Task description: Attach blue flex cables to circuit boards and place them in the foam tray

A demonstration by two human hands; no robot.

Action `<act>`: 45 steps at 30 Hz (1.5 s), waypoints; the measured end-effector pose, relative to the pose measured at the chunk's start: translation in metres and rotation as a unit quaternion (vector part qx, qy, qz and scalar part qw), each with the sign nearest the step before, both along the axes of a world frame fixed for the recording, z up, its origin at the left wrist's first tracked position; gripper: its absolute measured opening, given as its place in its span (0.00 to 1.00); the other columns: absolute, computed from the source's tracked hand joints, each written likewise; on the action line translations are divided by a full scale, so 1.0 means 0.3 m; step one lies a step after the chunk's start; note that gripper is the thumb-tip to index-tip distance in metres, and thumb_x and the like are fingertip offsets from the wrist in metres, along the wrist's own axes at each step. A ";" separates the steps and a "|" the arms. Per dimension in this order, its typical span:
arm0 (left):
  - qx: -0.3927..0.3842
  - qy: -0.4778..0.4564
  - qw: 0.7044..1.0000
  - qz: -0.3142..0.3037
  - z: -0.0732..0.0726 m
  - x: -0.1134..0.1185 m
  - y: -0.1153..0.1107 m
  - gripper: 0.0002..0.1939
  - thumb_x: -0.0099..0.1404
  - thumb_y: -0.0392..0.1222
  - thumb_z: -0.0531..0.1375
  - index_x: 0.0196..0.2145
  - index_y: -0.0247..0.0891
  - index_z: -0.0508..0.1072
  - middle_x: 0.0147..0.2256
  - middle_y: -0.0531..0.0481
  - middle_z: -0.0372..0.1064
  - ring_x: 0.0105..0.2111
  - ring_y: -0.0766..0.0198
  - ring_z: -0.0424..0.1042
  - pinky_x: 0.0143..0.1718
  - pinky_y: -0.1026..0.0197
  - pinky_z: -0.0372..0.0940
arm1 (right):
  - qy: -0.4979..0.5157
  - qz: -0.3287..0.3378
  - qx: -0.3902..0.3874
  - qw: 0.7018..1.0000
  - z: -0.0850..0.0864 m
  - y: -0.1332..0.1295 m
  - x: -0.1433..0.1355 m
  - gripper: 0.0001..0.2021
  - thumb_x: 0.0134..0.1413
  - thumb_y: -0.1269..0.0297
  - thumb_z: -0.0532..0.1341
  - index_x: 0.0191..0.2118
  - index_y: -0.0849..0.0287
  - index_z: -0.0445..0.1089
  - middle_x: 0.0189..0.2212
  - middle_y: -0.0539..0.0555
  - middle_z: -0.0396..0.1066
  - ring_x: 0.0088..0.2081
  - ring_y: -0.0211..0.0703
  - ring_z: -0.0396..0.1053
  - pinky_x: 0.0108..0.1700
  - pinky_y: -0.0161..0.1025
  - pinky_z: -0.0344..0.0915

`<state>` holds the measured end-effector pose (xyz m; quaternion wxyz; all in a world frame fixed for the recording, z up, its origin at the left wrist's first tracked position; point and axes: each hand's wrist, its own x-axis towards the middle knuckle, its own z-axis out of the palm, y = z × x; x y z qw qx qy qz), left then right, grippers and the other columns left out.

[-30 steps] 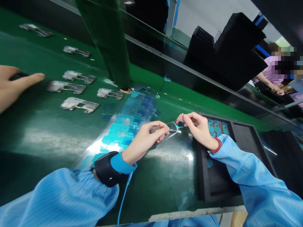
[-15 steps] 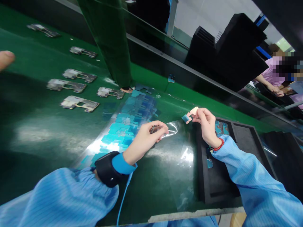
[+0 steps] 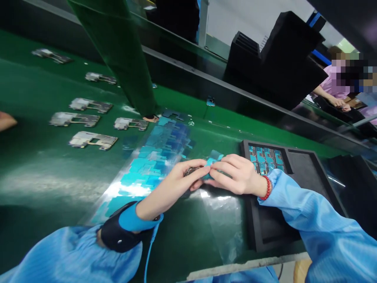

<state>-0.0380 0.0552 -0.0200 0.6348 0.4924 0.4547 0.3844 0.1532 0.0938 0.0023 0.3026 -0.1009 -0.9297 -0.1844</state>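
Note:
Fingers of my left hand (image 3: 188, 175) are closed around a small dark circuit board (image 3: 191, 171), which they partly cover. Touching it from the right, my right hand (image 3: 235, 173) pinches a thin blue film piece (image 3: 215, 158) at the board's edge. How far the film lies on the board is hidden by the fingers. Left of my hands, a clear sheet bearing many blue film pieces (image 3: 147, 157) lies on the green table (image 3: 59, 169). Several bare boards (image 3: 92, 140) rest farther left.
A black foam tray (image 3: 251, 228) at the right holds several blue-covered boards (image 3: 266, 157). A green sleeve (image 3: 118, 55) reaches in from the top. A fingertip (image 3: 6, 121) shows at the left edge. Another person (image 3: 335, 92) sits at the upper right.
My right hand has moved left with the film piece and now meets my left hand at the board. The boards in the foam tray are more exposed. The view has shifted slightly.

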 end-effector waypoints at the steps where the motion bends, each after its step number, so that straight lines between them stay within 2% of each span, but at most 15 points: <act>1: 0.004 0.000 1.000 0.001 -0.007 0.000 -0.001 0.20 0.59 0.56 0.62 0.22 0.39 0.63 0.18 0.59 0.51 0.19 0.69 0.53 0.21 0.65 0.50 | -0.010 0.011 -0.016 1.000 0.000 0.000 0.004 0.13 0.57 0.54 0.64 0.34 0.60 0.71 0.32 0.54 0.76 0.32 0.39 0.70 0.37 0.37 0.69; 3: 0.011 0.001 1.000 0.005 -0.018 -0.002 -0.002 0.20 0.59 0.55 0.62 0.22 0.39 0.63 0.19 0.59 0.51 0.20 0.70 0.53 0.21 0.66 0.50 | -0.032 0.023 -0.078 0.996 0.011 0.004 0.025 0.21 0.55 0.45 0.63 0.39 0.62 0.71 0.37 0.57 0.76 0.37 0.43 0.71 0.41 0.40 0.70; 6: 0.011 0.005 1.000 -0.021 -0.017 -0.002 -0.004 0.17 0.61 0.55 0.61 0.26 0.38 0.71 0.21 0.57 0.55 0.20 0.70 0.54 0.21 0.65 0.50 | -0.007 -0.043 -0.265 0.963 0.052 0.015 0.069 0.27 0.52 0.44 0.64 0.48 0.61 0.69 0.45 0.61 0.74 0.46 0.48 0.71 0.48 0.44 0.70; 10: 0.004 0.008 0.997 -0.079 0.001 0.008 -0.015 0.16 0.62 0.54 0.60 0.30 0.39 0.77 0.23 0.54 0.61 0.21 0.68 0.58 0.22 0.64 0.54 | 0.051 -0.121 -0.565 0.814 0.106 0.032 0.077 0.16 0.57 0.53 0.63 0.43 0.60 0.72 0.40 0.56 0.75 0.41 0.42 0.73 0.46 0.40 0.71; 13: -0.009 0.002 0.994 -0.105 0.009 0.012 -0.020 0.15 0.61 0.53 0.61 0.27 0.39 0.77 0.22 0.54 0.61 0.20 0.68 0.58 0.22 0.65 0.54 | 0.012 -0.093 -0.663 0.743 0.130 0.043 0.047 0.14 0.56 0.53 0.63 0.34 0.61 0.73 0.30 0.52 0.75 0.32 0.38 0.71 0.39 0.38 0.71; 17: -0.054 -0.021 0.993 -0.101 0.008 0.015 -0.020 0.14 0.58 0.52 0.64 0.27 0.37 0.78 0.20 0.54 0.60 0.20 0.68 0.58 0.20 0.65 0.52 | -0.021 -0.081 -0.676 0.732 0.149 0.041 0.027 0.13 0.57 0.57 0.62 0.30 0.62 0.72 0.28 0.51 0.73 0.30 0.36 0.70 0.37 0.36 0.69; 20: -0.116 -0.069 0.989 -0.052 0.006 0.015 -0.015 0.15 0.58 0.52 0.62 0.27 0.37 0.77 0.18 0.55 0.58 0.19 0.68 0.55 0.20 0.65 0.52 | 0.010 -0.105 -0.626 0.773 0.160 0.029 0.046 0.09 0.59 0.62 0.61 0.30 0.61 0.71 0.29 0.51 0.73 0.31 0.36 0.69 0.38 0.36 0.68; 23: -0.180 -0.122 0.976 0.026 0.010 0.004 -0.002 0.19 0.62 0.52 0.54 0.35 0.35 0.78 0.25 0.48 0.70 0.21 0.66 0.62 0.21 0.64 0.59 | 0.089 -0.131 -0.582 0.798 0.164 0.015 0.087 0.07 0.59 0.63 0.61 0.31 0.60 0.70 0.29 0.51 0.73 0.32 0.37 0.69 0.38 0.36 0.68; 26: -0.260 -0.173 0.948 0.070 0.026 -0.013 0.014 0.21 0.59 0.42 0.51 0.43 0.28 0.75 0.37 0.37 0.76 0.30 0.59 0.73 0.31 0.58 0.70 | 0.154 -0.161 -0.578 0.785 0.151 -0.003 0.130 0.07 0.57 0.62 0.63 0.31 0.59 0.71 0.28 0.51 0.72 0.30 0.37 0.69 0.35 0.36 0.67; 30: -0.324 -0.199 0.921 0.081 0.048 -0.022 0.020 0.25 0.53 0.26 0.55 0.50 0.31 0.68 0.42 0.38 0.78 0.40 0.56 0.78 0.43 0.58 0.72 | 0.198 -0.178 -0.603 0.752 0.109 -0.031 0.162 0.07 0.56 0.62 0.64 0.30 0.59 0.71 0.27 0.51 0.72 0.28 0.36 0.68 0.33 0.35 0.67; 34: -0.296 -0.169 0.939 0.051 0.051 -0.018 0.002 0.20 0.61 0.27 0.58 0.51 0.38 0.66 0.52 0.40 0.73 0.42 0.54 0.78 0.42 0.56 0.75 | 0.230 -0.159 -0.625 0.728 0.068 -0.045 0.165 0.07 0.56 0.62 0.64 0.31 0.59 0.71 0.27 0.50 0.71 0.28 0.35 0.68 0.33 0.35 0.66; 37: -0.239 -0.123 0.963 0.010 0.047 -0.021 -0.017 0.13 0.64 0.38 0.62 0.45 0.44 0.66 0.61 0.45 0.63 0.47 0.49 0.76 0.36 0.55 0.77 | 0.242 -0.155 -0.627 0.724 0.056 -0.047 0.162 0.06 0.56 0.63 0.64 0.31 0.59 0.71 0.27 0.50 0.71 0.29 0.35 0.68 0.34 0.34 0.66; 39: -0.173 -0.070 0.982 -0.005 0.043 -0.025 -0.023 0.13 0.63 0.48 0.63 0.43 0.45 0.66 0.62 0.47 0.62 0.48 0.49 0.75 0.31 0.58 0.77 | 0.251 -0.155 -0.626 0.722 0.056 -0.049 0.160 0.06 0.56 0.63 0.64 0.31 0.59 0.71 0.27 0.50 0.71 0.29 0.35 0.68 0.34 0.35 0.67; 42: -0.104 -0.007 0.995 0.010 0.030 -0.027 -0.019 0.18 0.59 0.53 0.65 0.41 0.42 0.68 0.49 0.44 0.74 0.41 0.53 0.77 0.28 0.63 0.74 | 0.269 -0.150 -0.625 0.717 0.057 -0.054 0.160 0.06 0.55 0.64 0.64 0.30 0.59 0.71 0.28 0.50 0.72 0.29 0.36 0.68 0.34 0.35 0.67; 45: -0.072 0.031 0.996 0.045 0.012 -0.020 -0.007 0.18 0.56 0.53 0.68 0.36 0.38 0.71 0.31 0.46 0.77 0.29 0.59 0.76 0.19 0.67 0.67 | 0.278 -0.146 -0.632 0.709 0.054 -0.057 0.161 0.05 0.55 0.64 0.65 0.30 0.59 0.71 0.28 0.50 0.72 0.29 0.35 0.68 0.34 0.34 0.68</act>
